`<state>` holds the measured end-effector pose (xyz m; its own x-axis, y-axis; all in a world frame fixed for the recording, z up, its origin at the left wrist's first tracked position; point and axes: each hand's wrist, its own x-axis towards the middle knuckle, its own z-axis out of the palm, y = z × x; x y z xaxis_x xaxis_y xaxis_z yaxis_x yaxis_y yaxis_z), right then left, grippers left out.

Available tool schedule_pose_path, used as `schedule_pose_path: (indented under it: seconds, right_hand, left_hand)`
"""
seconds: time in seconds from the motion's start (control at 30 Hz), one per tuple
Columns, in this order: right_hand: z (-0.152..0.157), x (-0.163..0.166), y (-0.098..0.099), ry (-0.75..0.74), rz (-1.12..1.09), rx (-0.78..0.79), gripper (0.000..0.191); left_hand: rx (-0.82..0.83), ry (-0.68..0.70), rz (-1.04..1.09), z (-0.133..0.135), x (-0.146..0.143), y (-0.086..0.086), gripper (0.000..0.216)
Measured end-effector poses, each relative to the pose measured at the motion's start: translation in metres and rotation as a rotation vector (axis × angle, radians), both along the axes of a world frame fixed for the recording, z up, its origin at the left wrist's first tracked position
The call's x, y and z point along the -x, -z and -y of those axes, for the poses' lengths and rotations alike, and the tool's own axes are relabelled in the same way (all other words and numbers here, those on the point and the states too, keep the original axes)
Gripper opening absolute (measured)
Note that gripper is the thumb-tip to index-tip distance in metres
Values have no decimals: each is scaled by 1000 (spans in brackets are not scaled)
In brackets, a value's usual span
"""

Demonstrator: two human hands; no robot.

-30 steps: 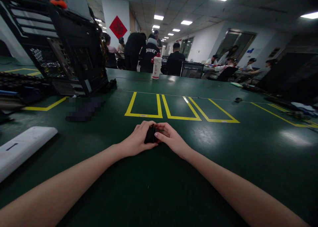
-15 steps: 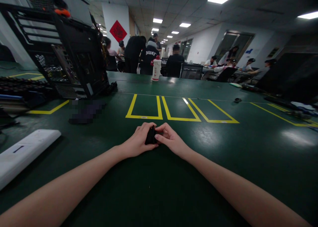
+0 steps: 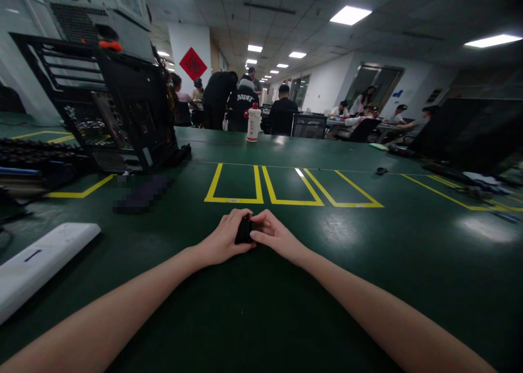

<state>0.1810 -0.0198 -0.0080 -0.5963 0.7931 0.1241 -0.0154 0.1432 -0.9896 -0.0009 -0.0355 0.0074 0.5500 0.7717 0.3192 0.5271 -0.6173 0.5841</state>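
Observation:
A small black block-like object (image 3: 243,231) is held between my two hands, just above or on the dark green table (image 3: 261,318). My left hand (image 3: 226,236) wraps round its left side, fingers over the top and thumb below. My right hand (image 3: 274,234) pinches it from the right with thumb and fingertips. Much of the object is covered by fingers, and its exact kind cannot be made out. Just beyond the hands, yellow tape outlines (image 3: 233,201) mark the tabletop.
On the left are an open black computer case (image 3: 143,111) and a white bar-shaped thing (image 3: 44,267). A white bottle with a red top (image 3: 254,125) stands at the table's far side. A small black ring-like item (image 3: 381,171) lies right of the tape. Several people sit or stand behind.
The view has tilted up slightly, so the table and hands appear a little lower. Both hands keep their hold on the black object with hardly any shift.

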Motion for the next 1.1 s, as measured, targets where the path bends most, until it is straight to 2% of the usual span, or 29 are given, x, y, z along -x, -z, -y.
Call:
schedule_pose_path:
  seconds: [0.13,0.4,0.57,0.77,0.87,1.1]
  right_hand:
    - [0,1,0,49,18,-14,22]
    - [3,1,-2,71,52,-4,28]
    - [2,1,-1,27,-41,3,27]
    - [3,6,0,117,-22,7,17]
    - [2,7,0,118,-13,25,20]
    - [-4,4,2,104,39,64,25]
  left_hand:
    - [-13,-31,24,0,0,1,55]
    - [41,2,2,5,-1,-10,50]
    - [66,-13,-14,4,1,-7,53]
    - [41,-22,-4,0,1,1,55]
    - [-17,-29,19,-2,0,4,56]
    - [4,-6,2,1,0,-2,54]
